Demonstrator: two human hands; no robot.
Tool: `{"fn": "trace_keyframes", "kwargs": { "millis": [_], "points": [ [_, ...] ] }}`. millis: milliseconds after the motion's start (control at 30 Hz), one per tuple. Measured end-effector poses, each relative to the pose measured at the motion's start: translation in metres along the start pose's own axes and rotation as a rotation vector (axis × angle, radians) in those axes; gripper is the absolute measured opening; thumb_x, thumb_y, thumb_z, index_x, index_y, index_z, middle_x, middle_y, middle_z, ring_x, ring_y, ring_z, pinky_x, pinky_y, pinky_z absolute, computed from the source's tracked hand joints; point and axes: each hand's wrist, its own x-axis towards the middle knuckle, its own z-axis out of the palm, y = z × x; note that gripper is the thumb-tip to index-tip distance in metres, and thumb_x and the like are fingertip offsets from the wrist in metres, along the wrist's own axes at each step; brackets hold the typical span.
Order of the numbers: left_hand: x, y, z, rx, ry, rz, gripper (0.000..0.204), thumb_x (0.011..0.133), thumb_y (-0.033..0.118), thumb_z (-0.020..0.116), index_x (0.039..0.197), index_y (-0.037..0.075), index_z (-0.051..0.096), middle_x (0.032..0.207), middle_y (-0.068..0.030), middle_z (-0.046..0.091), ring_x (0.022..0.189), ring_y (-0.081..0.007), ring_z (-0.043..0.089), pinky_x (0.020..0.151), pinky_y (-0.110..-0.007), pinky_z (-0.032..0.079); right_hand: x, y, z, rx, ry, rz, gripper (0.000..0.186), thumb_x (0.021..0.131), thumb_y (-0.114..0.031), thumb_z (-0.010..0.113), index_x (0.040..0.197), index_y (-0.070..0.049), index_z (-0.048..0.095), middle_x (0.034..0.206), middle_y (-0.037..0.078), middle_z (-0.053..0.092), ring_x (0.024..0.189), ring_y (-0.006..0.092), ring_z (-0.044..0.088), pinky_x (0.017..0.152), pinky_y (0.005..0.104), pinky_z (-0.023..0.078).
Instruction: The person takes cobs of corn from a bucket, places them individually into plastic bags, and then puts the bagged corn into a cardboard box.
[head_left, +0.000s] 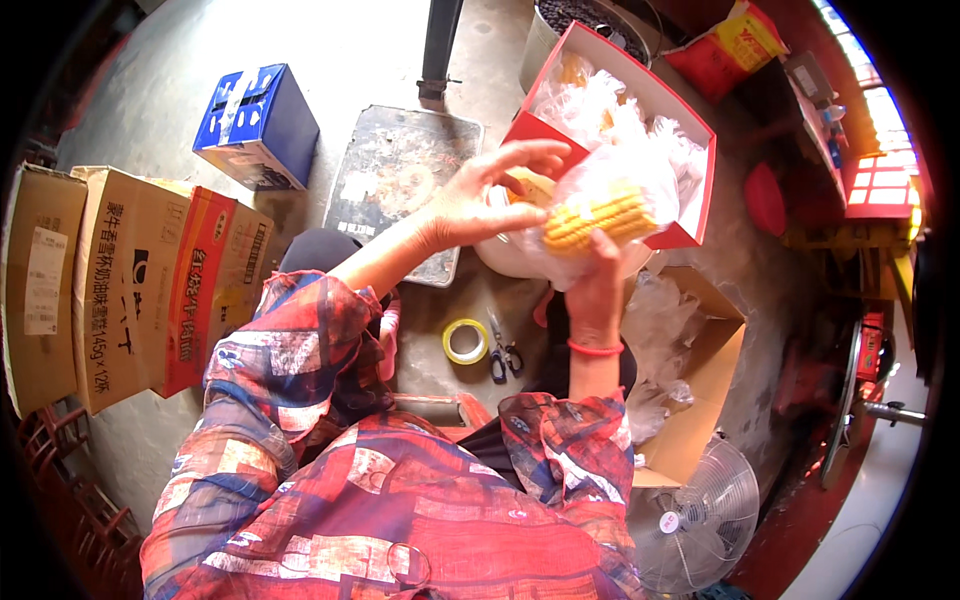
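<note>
A clear plastic bag of yellow corn cobs is up in front of me, tilted over the near edge of a red box. My right hand, with a red band at the wrist, grips the bag from below, thumb on the corn. To its left is my left hand, fingers stretched apart and thumb tip at the bag's left end. Behind the corn, the open red box with a white inside holds several clear bags, some with corn. A pale round container is partly hidden under my hands.
At right stands an open brown carton of plastic bags, above a fan. Yellow tape and scissors lie on the floor. A worn platform, a blue box and several cartons are leftward.
</note>
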Motion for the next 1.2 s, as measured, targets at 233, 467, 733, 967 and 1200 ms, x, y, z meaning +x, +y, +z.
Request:
{"fn": "trace_keyframes", "kwargs": {
  "millis": [233,467,733,967,1200],
  "points": [
    [0.003,0.000,-0.008,0.273,0.057,-0.131,0.042,0.074,0.012,0.063,0.115,0.012,0.055,0.093,0.0009,0.058,0.072,-0.0060,0.055,0.068,-0.022,0.046,0.089,-0.126,-0.035,-0.506,-0.091,-0.012,0.039,0.081,-0.018,0.058,0.114,0.000,0.047,0.099,0.010,0.058,0.085,0.0182,0.060,0.073,0.0313,0.051],
    [0.002,-0.020,-0.017,0.323,0.077,-0.094,0.032,0.071,0.014,0.064,0.102,0.004,0.062,0.075,-0.0022,0.060,0.063,-0.0087,0.055,0.059,-0.023,0.047,0.205,-0.122,-0.107,-0.946,0.120,0.021,0.053,0.076,-0.021,0.062,0.121,0.000,0.045,0.109,0.010,0.057,0.095,0.0198,0.057,0.082,0.0324,0.046],
    [0.000,-0.021,-0.017,0.441,0.002,-0.114,0.026,0.071,0.019,0.064,0.092,0.004,0.064,0.074,-0.0052,0.061,0.064,-0.0131,0.057,0.062,-0.026,0.047,0.230,-0.102,-0.134,-2.094,0.139,0.116,0.072,0.082,-0.056,0.031,0.108,0.006,0.057,0.109,0.028,0.054,0.104,0.0378,0.051,0.091,0.0413,0.038],
    [-0.004,-0.026,-0.021,0.541,0.079,-0.106,0.023,0.066,0.017,0.058,0.084,0.004,0.066,0.070,-0.0097,0.063,0.067,-0.0239,0.062,0.064,-0.033,0.049,0.205,-0.102,-0.083,-2.022,-0.033,-0.810,0.063,0.085,-0.041,0.044,0.134,-0.003,0.033,0.135,0.026,0.032,0.116,0.0399,0.042,0.097,0.0454,0.036],
    [0.001,-0.034,-0.012,0.631,0.005,-0.067,0.020,0.072,0.017,0.063,0.089,0.006,0.066,0.078,-0.0106,0.064,0.069,-0.0228,0.061,0.066,-0.032,0.049,0.260,-0.062,-0.186,-1.249,0.128,-0.197,0.056,0.090,-0.028,0.044,0.132,0.004,0.028,0.127,0.022,0.043,0.112,0.0322,0.047,0.094,0.0360,0.037]
  ]
}}
